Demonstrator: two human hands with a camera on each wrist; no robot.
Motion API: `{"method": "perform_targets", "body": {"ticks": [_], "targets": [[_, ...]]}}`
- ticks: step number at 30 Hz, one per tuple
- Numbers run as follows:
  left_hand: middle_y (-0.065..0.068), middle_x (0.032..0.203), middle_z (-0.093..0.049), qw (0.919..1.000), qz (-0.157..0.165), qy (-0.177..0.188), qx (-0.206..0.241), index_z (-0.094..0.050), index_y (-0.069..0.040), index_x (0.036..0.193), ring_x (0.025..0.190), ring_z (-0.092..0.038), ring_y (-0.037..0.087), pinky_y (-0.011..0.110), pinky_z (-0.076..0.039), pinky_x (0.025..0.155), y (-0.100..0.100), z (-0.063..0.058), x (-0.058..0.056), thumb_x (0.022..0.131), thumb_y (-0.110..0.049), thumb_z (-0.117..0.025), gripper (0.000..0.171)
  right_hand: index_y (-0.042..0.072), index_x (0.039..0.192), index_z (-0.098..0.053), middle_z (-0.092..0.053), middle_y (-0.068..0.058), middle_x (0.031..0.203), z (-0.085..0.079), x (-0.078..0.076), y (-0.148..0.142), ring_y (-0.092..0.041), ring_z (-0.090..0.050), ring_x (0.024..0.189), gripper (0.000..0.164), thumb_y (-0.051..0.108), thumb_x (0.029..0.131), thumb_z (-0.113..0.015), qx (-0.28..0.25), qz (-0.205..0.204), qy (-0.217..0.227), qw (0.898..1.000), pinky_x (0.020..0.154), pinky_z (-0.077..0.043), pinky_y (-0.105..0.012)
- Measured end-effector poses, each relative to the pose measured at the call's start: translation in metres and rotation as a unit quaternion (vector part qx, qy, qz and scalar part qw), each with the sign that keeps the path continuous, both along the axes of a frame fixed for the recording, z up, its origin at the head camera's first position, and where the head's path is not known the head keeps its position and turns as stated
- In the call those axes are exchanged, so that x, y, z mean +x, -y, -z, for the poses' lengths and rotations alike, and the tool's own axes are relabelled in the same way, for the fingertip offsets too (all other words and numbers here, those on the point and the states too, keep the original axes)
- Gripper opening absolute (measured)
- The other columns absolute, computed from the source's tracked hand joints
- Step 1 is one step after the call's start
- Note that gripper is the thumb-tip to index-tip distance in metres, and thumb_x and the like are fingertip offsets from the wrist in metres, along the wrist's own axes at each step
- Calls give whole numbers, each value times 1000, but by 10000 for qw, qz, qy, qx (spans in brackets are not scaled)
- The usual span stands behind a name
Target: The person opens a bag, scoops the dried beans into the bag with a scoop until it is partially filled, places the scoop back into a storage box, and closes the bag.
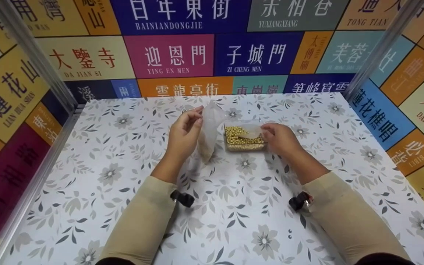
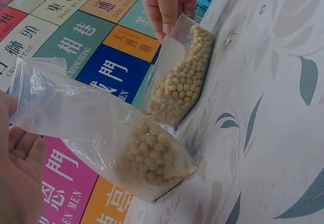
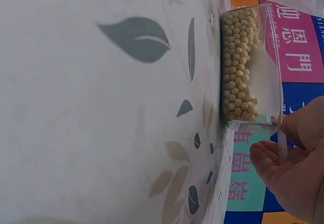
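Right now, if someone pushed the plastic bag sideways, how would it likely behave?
The plastic bag would probably flop and crease, its film looking thin and wrinkled. Its round beans would likely roll and shift, their weight keeping the bottom heaviest.

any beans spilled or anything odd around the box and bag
Nothing stands out: the yellow beans sit inside the clear box and the plastic bag, with no spill or damage visible.

Blue panel (image 1: pixel 182 18) reads "BAINIANDONGJIE"; grey panel (image 1: pixel 296 16), "YUXIANGXIANG".
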State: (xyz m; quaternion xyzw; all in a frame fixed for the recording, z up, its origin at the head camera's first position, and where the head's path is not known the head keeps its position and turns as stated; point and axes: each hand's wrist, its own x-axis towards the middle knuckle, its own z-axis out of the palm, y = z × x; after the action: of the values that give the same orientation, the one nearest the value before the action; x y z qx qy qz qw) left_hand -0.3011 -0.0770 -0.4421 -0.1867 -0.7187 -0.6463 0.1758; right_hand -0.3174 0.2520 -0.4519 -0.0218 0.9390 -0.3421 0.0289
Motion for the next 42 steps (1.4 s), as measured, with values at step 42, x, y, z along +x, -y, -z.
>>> {"method": "perform_targets", "body": {"ticks": [42], "targets": [[8,146,-69,9999,-5,32,99,-66,-3,114,139,-64,18,27,-51,120,0,1,0,108,-11,-61,11,17,145,-64,-66,-9,148,-71,25,6,-27,-61,140,40,38,112,-55,-1704,145,-591,9835,122,-50,-49]]}}
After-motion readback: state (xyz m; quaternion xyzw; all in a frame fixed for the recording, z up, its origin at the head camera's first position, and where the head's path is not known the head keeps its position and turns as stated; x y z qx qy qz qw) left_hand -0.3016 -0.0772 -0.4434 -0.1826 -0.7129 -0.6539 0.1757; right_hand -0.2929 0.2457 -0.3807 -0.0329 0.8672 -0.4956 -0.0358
